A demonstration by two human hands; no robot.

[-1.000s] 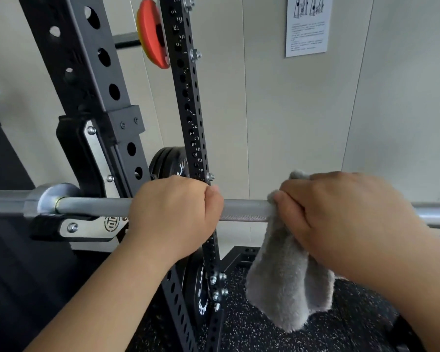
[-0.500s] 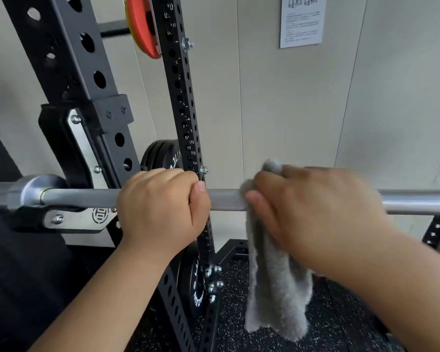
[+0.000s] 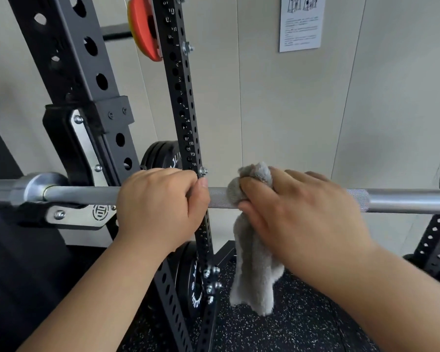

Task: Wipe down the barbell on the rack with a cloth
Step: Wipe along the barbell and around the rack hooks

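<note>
A silver barbell (image 3: pixel 404 200) lies level across the view, resting in the black rack's hook (image 3: pixel 71 214) at the left. My left hand (image 3: pixel 160 207) is wrapped around the bar just right of the hook. A grey fluffy cloth (image 3: pixel 254 273) is folded over the bar, its ends hanging down below it. My right hand (image 3: pixel 297 217) presses the cloth around the knurled part of the bar, a short gap from my left hand.
Black perforated rack uprights (image 3: pixel 186 110) stand behind the bar. An orange plate (image 3: pixel 142 29) hangs high up, black plates (image 3: pixel 191 280) sit low on the rack. A pale wall with a paper notice (image 3: pixel 301 22) is behind. The floor is speckled black rubber (image 3: pixel 290 331).
My right hand and the cloth have slid left along the bar toward my left hand. My left hand keeps its grip in the same place.
</note>
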